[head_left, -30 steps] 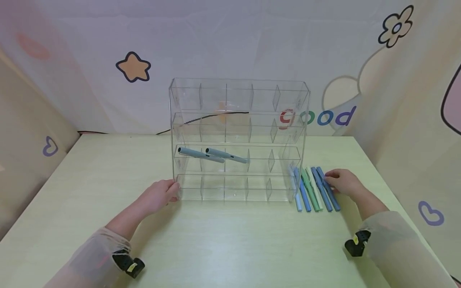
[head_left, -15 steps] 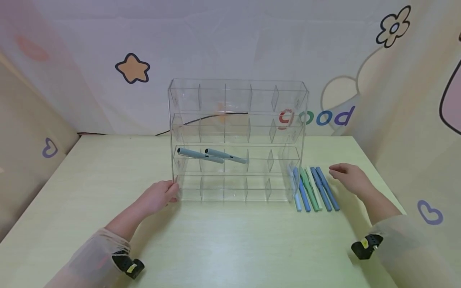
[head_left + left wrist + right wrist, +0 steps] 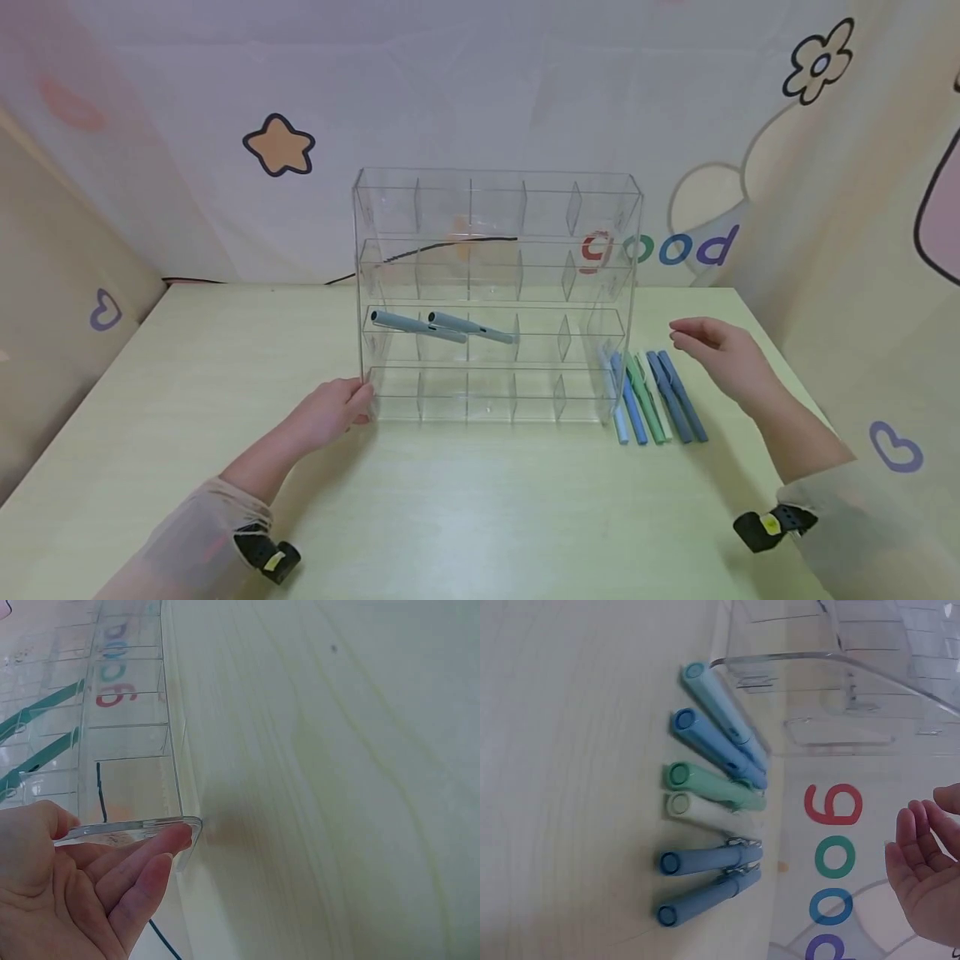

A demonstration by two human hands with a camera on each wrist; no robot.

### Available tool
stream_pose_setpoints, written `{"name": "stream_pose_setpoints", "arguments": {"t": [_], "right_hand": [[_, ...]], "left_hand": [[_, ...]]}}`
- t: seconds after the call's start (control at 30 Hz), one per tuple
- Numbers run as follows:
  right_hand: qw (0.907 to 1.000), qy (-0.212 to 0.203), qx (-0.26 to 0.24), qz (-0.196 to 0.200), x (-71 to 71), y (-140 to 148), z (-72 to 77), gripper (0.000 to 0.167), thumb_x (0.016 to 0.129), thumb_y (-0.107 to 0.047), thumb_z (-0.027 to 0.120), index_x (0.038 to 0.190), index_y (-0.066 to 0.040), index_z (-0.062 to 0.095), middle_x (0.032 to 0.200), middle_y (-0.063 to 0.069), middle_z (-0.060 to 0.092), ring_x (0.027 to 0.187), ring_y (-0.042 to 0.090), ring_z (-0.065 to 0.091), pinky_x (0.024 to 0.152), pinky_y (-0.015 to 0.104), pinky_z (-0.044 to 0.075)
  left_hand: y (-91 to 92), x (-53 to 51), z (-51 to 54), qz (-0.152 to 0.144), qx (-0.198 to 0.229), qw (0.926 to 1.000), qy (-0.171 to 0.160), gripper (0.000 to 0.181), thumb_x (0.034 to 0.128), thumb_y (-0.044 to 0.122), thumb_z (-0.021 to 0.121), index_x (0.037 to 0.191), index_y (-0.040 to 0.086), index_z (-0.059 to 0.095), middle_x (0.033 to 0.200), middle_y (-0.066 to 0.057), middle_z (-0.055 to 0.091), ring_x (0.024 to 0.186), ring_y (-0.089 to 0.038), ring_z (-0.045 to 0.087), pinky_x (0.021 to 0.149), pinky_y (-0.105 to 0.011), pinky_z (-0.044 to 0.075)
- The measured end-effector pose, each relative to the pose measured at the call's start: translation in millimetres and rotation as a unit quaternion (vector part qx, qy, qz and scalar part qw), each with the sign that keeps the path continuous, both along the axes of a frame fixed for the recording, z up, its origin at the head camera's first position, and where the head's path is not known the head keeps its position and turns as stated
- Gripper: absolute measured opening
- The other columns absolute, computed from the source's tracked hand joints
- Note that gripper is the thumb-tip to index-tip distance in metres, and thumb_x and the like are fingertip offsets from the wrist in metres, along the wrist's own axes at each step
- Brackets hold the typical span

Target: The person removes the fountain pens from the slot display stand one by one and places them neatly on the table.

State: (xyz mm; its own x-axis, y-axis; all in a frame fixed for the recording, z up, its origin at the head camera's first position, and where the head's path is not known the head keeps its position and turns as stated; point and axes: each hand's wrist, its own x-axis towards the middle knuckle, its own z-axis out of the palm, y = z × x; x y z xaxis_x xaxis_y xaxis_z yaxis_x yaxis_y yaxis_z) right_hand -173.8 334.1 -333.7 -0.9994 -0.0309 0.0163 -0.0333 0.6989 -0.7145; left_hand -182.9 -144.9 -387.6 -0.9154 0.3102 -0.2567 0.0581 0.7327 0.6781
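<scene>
A clear acrylic rack (image 3: 491,367) with tiers of small compartments stands upright mid-table. My left hand (image 3: 327,412) holds its lower left side panel; the left wrist view shows the panel (image 3: 135,826) between thumb and fingers. Two grey-blue pens, a left pen (image 3: 416,326) and a right pen (image 3: 472,327), lie slanted in the rack's third tier from the top. Above the table on the right, my right hand (image 3: 731,358) holds nothing, its fingers loosely bent. Close by lies a row of capped pens: light blue (image 3: 724,709), blue (image 3: 716,746), green (image 3: 709,785), white (image 3: 709,814) and two darker blue (image 3: 709,859).
The pale wooden table (image 3: 480,508) extends in front of the rack and to both sides. A printed cloth backdrop (image 3: 480,83) hangs behind the table, with cloth sides at left and right. The rack's right end slightly overlaps the pen row in the head view.
My right hand has left the rightmost darker blue pen, drawn off to the right and then risen. The left hand stays on the rack, and the pens have not moved.
</scene>
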Motion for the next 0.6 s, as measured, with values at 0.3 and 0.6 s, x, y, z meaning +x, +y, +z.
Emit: {"name": "stream_pose_setpoints", "arguments": {"t": [0.3,0.6], "right_hand": [[0.9986,0.046,-0.023,0.008,5.2,-25.1,25.8,0.045,0.096,-0.035,0.049,0.126,-0.002,0.053,0.118,0.016,0.058,0.094,-0.002,0.054,0.081,0.011,0.041],[0.9964,0.052,-0.055,0.036,2.7,-49.1,29.8,0.04,0.096,-0.028,0.051,0.125,-0.001,0.054,0.118,0.016,0.058,0.096,0.003,0.056,0.081,0.012,0.042]], "left_hand": [[1.0,-1.0,-1.6,0.001,-0.002,1.0,-0.005,0.045,0.0996,0.023,0.032,0.127,-0.008,0.048,0.114,-0.025,0.061,0.091,-0.028,0.065,0.061,-0.033,0.044],[1.1,0.1,-0.7,0.004,-0.001,1.0,0.004,0.044,0.0994,0.022,0.032,0.125,-0.009,0.049,0.113,-0.026,0.06,0.091,-0.03,0.065,0.058,-0.032,0.043]]}}
